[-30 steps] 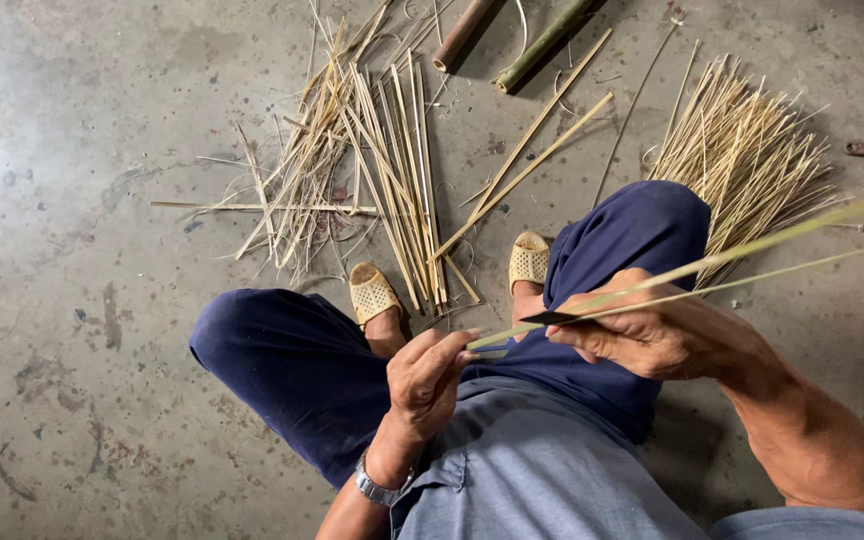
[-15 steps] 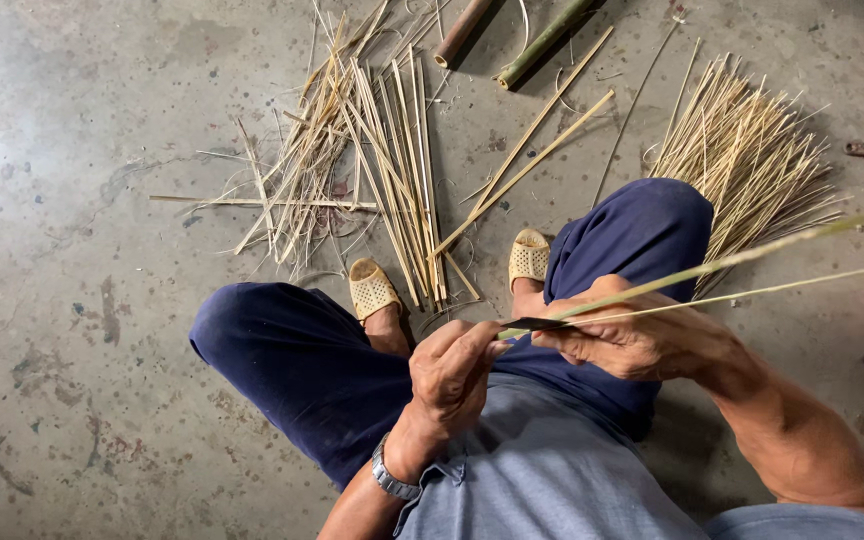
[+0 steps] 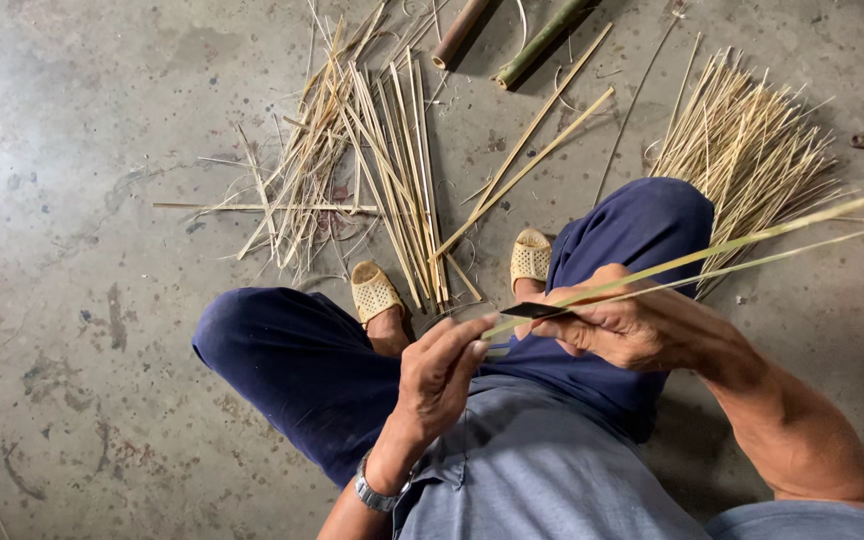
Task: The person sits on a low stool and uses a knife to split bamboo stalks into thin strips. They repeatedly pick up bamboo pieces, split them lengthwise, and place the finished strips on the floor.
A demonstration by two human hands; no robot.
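Two hands, head view: right hand [image 3: 642,330] grips dark knife [image 3: 535,311], fingers closed, blade set in green bamboo strip [image 3: 712,252] over the lap. Left hand [image 3: 442,375] pinches strip's near end. Step: splitting; next likely calls for steady, even pull.

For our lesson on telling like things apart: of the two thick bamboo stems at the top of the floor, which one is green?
The right-hand bamboo stem is green; the stem left of it is brown.
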